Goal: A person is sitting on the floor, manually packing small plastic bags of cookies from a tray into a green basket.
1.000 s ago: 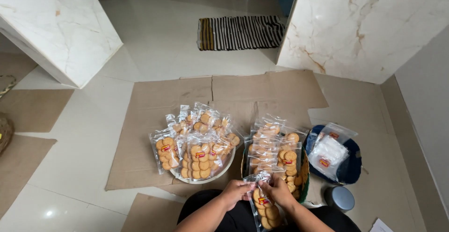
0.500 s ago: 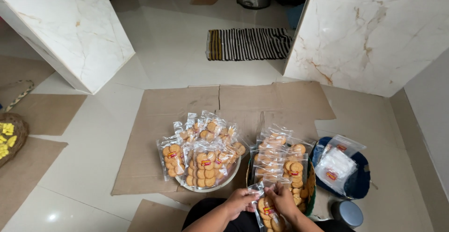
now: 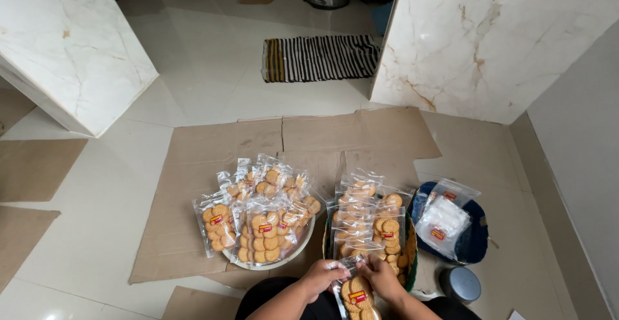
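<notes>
Here both hands, left hand [image 3: 320,275] and right hand [image 3: 380,275], are pinching a cookie packet [image 3: 356,293] shut, with many filled packets [image 3: 261,220] already piled and empty bags [image 3: 442,220] waiting.

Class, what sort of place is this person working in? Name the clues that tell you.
Probably a home, with the floor used for packing biscuits: polished floor tiles, a striped mat, and flattened cardboard laid under a bowl of bagged biscuits.

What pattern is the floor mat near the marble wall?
Black and white stripes on the mat, seen from the head view.
</notes>
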